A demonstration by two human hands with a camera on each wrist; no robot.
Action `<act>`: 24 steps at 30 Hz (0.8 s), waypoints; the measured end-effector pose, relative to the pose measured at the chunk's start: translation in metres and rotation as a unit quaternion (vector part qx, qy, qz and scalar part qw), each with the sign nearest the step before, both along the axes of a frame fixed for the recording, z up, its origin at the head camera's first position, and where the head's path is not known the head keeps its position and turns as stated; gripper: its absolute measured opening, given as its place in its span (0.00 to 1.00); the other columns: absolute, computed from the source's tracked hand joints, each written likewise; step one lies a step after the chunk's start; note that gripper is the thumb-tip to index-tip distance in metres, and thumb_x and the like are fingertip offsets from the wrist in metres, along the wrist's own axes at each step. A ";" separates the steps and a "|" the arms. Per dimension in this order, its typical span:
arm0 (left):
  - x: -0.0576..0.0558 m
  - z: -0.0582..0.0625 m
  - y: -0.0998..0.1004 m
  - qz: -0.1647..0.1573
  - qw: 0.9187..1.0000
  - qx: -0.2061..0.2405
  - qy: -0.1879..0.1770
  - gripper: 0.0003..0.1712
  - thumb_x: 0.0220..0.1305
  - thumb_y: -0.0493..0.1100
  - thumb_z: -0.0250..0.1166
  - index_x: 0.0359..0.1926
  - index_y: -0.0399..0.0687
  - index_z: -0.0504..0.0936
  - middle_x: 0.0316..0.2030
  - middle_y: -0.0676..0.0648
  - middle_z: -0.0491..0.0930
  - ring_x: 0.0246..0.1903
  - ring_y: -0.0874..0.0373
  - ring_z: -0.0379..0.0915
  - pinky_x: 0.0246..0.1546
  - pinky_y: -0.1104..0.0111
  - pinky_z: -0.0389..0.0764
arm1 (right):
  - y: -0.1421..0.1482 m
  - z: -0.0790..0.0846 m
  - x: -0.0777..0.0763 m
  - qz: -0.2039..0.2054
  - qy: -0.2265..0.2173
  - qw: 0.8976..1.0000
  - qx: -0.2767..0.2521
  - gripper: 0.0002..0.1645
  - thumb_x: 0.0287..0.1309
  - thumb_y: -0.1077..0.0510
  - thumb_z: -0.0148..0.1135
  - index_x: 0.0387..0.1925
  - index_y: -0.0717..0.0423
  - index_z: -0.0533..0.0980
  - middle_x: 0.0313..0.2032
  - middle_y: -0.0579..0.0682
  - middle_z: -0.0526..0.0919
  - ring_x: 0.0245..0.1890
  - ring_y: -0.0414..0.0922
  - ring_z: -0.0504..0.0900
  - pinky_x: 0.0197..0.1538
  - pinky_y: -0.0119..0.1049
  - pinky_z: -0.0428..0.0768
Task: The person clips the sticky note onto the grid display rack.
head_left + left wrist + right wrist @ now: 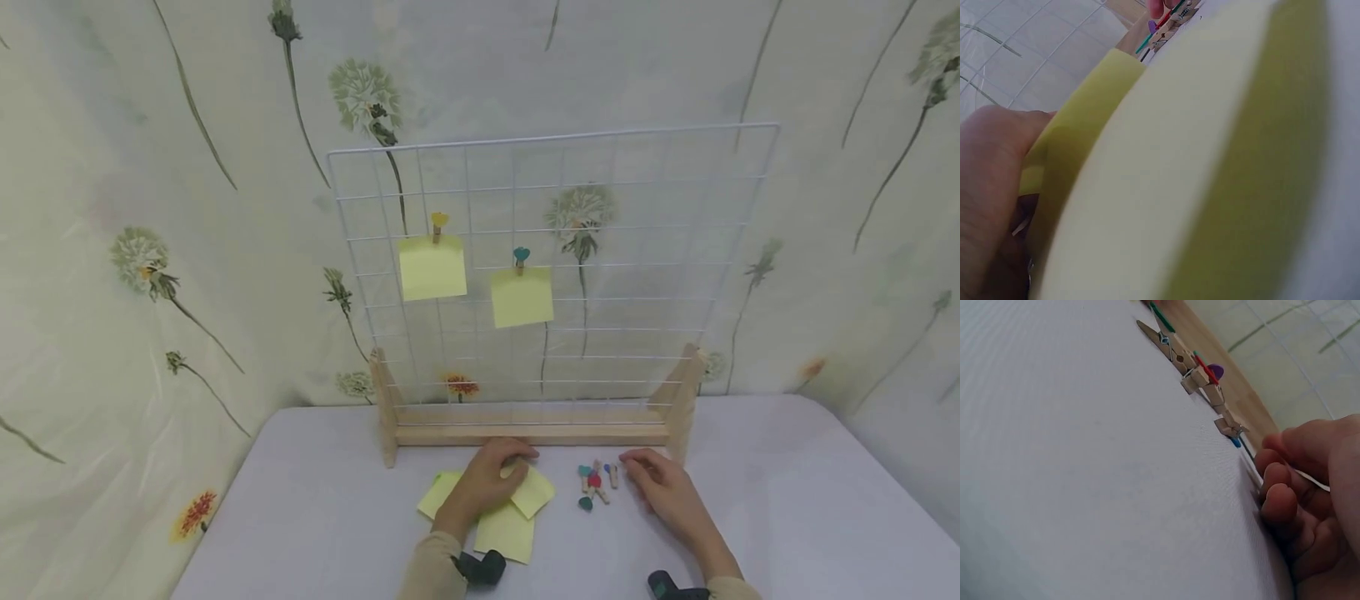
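My left hand (487, 479) pinches a yellow sticky note (533, 493) above other yellow notes (504, 533) on the white table. The left wrist view shows the pinched note (1094, 94) beside the thumb side of the hand; its fingertips are partly hidden. My right hand (663, 492) rests loosely curled at the right of a small pile of wooden clothespins, holding nothing. The pile has a red heart clothespin (594, 481), a dark green one (586, 503) and a blue-topped one (613, 477) nearest the right fingers.
Behind the hands stands a white wire grid (637, 267) in a wooden stand (532, 434). Two notes hang on it: one (433, 271) under a yellow heart clothespin (439, 221), one (522, 298) under a teal one (521, 255). A floral curtain (825, 250) covers the back.
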State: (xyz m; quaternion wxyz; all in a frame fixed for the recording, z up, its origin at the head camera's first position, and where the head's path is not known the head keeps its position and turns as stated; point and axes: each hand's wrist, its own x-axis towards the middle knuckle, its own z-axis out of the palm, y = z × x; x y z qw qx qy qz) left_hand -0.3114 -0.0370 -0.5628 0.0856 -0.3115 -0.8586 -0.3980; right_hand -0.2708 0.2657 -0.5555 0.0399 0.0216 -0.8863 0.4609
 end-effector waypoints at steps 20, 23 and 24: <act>0.005 0.004 0.000 -0.017 0.996 0.079 -0.033 0.13 0.61 0.33 0.60 0.42 0.55 0.82 0.41 0.57 0.80 0.42 0.65 0.76 0.45 0.73 0.77 | -0.014 -0.001 0.006 -0.026 0.014 0.994 0.102 0.23 0.59 0.42 0.60 0.51 0.49 0.77 0.34 0.43 0.78 0.28 0.35 0.69 0.31 0.28 0.69; 0.003 0.004 0.001 -0.015 0.997 0.071 -0.025 0.13 0.60 0.32 0.61 0.41 0.55 0.81 0.39 0.56 0.80 0.39 0.64 0.76 0.43 0.75 0.77 | -0.016 0.003 0.007 -0.023 0.012 0.995 0.099 0.23 0.58 0.43 0.62 0.51 0.49 0.77 0.35 0.43 0.79 0.29 0.34 0.70 0.32 0.27 0.70; 0.002 0.005 0.001 -0.018 0.997 0.067 -0.016 0.12 0.60 0.32 0.61 0.41 0.55 0.81 0.40 0.56 0.81 0.40 0.63 0.76 0.44 0.74 0.78 | -0.016 0.005 0.007 -0.022 0.012 0.995 0.099 0.22 0.57 0.44 0.62 0.50 0.49 0.77 0.34 0.42 0.79 0.28 0.34 0.69 0.31 0.27 0.70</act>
